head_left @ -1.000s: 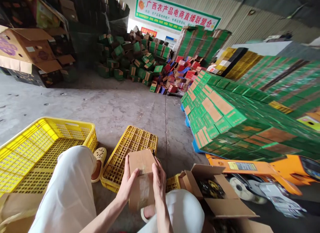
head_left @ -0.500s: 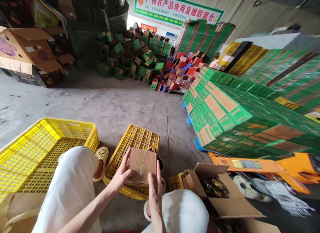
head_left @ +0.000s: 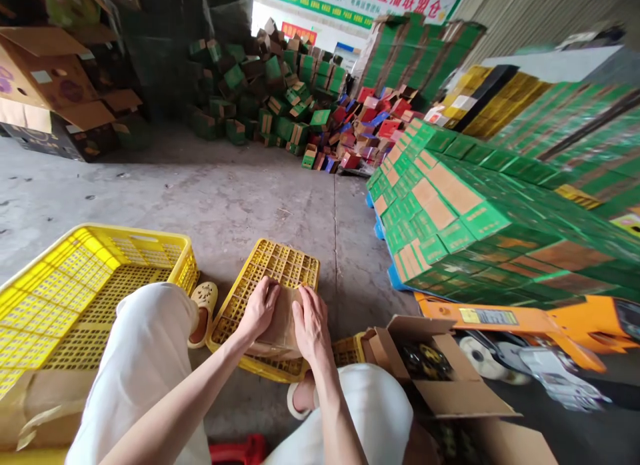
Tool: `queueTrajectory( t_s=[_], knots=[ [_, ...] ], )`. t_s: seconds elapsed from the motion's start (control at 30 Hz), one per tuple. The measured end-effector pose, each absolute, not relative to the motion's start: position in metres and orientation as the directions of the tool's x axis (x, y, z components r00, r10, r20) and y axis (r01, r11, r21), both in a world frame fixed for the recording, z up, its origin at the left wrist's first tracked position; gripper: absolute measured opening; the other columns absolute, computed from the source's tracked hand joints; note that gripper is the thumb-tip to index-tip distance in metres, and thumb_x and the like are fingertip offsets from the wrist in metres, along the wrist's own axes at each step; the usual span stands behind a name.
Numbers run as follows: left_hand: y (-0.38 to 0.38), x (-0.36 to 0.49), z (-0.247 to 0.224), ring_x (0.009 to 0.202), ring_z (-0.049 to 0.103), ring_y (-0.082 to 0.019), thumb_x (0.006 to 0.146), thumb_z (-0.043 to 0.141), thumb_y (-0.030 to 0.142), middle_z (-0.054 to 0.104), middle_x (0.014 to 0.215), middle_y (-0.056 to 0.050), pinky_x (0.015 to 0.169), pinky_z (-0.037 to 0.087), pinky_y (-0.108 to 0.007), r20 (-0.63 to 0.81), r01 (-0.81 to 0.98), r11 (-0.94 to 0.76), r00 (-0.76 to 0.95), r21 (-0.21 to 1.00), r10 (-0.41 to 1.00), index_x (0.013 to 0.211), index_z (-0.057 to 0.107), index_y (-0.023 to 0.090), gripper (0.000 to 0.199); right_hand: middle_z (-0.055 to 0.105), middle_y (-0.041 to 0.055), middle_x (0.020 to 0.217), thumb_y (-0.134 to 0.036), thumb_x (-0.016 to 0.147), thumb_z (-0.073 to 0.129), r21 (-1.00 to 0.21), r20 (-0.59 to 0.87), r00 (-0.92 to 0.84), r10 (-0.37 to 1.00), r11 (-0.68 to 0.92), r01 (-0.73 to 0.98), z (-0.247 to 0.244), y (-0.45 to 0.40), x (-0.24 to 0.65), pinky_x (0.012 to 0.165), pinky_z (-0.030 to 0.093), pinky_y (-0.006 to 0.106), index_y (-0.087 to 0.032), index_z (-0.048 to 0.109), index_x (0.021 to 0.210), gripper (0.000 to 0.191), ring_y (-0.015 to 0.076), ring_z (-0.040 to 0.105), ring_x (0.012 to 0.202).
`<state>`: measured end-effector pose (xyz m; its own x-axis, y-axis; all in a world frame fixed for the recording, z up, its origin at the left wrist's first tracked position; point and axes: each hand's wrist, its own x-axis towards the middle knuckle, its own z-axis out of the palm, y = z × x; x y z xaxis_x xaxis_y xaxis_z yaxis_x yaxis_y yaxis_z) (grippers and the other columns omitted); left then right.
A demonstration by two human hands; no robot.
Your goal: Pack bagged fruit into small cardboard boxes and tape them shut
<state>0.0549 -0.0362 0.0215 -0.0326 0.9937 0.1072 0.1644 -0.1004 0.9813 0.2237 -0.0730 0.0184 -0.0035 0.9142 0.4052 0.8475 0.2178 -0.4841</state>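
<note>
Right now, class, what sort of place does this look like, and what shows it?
Probably a packing warehouse: green boxes stacked in bulk, an orange pallet jack, and a small carton under the person's hands.

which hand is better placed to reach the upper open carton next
Likely the right hand: it is on the near side of the cardboard box, closer to the carton. The left hand is across the box.

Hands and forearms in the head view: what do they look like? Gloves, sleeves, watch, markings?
Left hand and right hand are both ungloved, with no ring visible. The left forearm and right forearm are bare: no sleeve, watch, bracelet, cable or marking shows on either. Nails are too small to judge.
</note>
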Motion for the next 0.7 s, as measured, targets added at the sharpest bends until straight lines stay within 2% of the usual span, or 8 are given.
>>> queueTrajectory(
  t_s=[0.13, 0.33, 0.4, 0.47, 0.53, 0.6, 0.7],
  knots=[
    [-0.037, 0.051, 0.028, 0.095, 0.070, -0.022, 0.107, 0.052, 0.041, 0.074, 0.101, -0.004, 0.094, 0.055, -0.036, 0.108, 0.199, -0.102, -0.022, 0.975, 0.994, 0.101, 0.063, 0.025, 0.019, 0.069, 0.0179, 0.147, -0.043, 0.118, 0.035, -0.494, 0.376, -0.019, 0.926, 0.218, 0.842, 0.033, -0.075, 0.220, 0.121, 0.054, 0.051, -0.021, 0.068, 0.149, 0.051, 0.0319, 0.065, 0.139],
    [-0.037, 0.047, 0.027, 0.098, 0.071, -0.023, 0.106, 0.054, 0.044, 0.076, 0.104, -0.005, 0.095, 0.056, -0.037, 0.076, 0.202, -0.073, -0.003, 0.977, 0.997, 0.105, 0.067, 0.024, 0.023, 0.070, 0.0165, 0.146, -0.044, 0.118, 0.032, -0.557, 0.342, 0.013, 0.939, 0.192, 0.808, 0.040, -0.075, 0.214, 0.124, 0.051, 0.050, -0.020, 0.070, 0.147, 0.053, 0.0304, 0.064, 0.140],
    [-0.038, 0.046, 0.023, 0.105, 0.072, -0.024, 0.106, 0.055, 0.047, 0.077, 0.113, -0.007, 0.101, 0.057, -0.039, 0.054, 0.158, -0.053, 0.001, 0.986, 0.999, 0.117, 0.068, 0.024, 0.028, 0.069, 0.0158, 0.149, -0.046, 0.117, 0.032, -0.576, 0.319, 0.019, 0.948, 0.178, 0.798, 0.040, -0.075, 0.215, 0.124, 0.051, 0.049, -0.021, 0.070, 0.148, 0.054, 0.0303, 0.063, 0.142],
    [-0.040, 0.044, 0.018, 0.122, 0.071, -0.026, 0.106, 0.056, 0.049, 0.074, 0.132, -0.010, 0.112, 0.054, -0.042, 0.061, 0.110, -0.064, 0.033, 0.992, 0.998, 0.137, 0.063, 0.024, 0.040, 0.067, 0.0154, 0.154, -0.047, 0.116, 0.032, -0.588, 0.293, 0.019, 0.956, 0.164, 0.792, 0.040, -0.077, 0.216, 0.124, 0.051, 0.048, -0.021, 0.068, 0.150, 0.056, 0.0299, 0.063, 0.143],
    [-0.045, 0.043, 0.012, 0.144, 0.061, -0.028, 0.106, 0.057, 0.050, 0.063, 0.154, -0.014, 0.125, 0.046, -0.046, 0.130, 0.126, -0.139, 0.082, 0.982, 0.988, 0.153, 0.055, 0.024, 0.054, 0.064, 0.0149, 0.159, -0.049, 0.116, 0.031, -0.577, 0.289, 0.020, 0.957, 0.158, 0.802, 0.041, -0.079, 0.216, 0.126, 0.050, 0.048, -0.021, 0.067, 0.154, 0.058, 0.0301, 0.061, 0.146],
    [-0.051, 0.042, 0.007, 0.160, 0.045, -0.031, 0.105, 0.058, 0.051, 0.052, 0.166, -0.017, 0.134, 0.035, -0.050, 0.224, 0.218, -0.245, 0.117, 0.945, 0.968, 0.160, 0.050, 0.023, 0.062, 0.063, 0.0141, 0.162, -0.048, 0.117, 0.030, -0.537, 0.311, 0.030, 0.950, 0.150, 0.830, 0.041, -0.082, 0.213, 0.130, 0.044, 0.053, -0.021, 0.065, 0.156, 0.059, 0.0326, 0.056, 0.152],
    [-0.061, 0.042, 0.004, 0.167, 0.035, -0.035, 0.108, 0.053, 0.052, 0.046, 0.170, -0.021, 0.136, 0.031, -0.054, 0.294, 0.361, -0.325, 0.141, 0.874, 0.945, 0.166, 0.043, 0.018, 0.068, 0.062, 0.0148, 0.163, -0.049, 0.117, 0.031, -0.473, 0.329, 0.064, 0.942, 0.106, 0.875, 0.040, -0.085, 0.205, 0.132, 0.033, 0.066, -0.022, 0.066, 0.156, 0.059, 0.0404, 0.045, 0.161]
  ],
)
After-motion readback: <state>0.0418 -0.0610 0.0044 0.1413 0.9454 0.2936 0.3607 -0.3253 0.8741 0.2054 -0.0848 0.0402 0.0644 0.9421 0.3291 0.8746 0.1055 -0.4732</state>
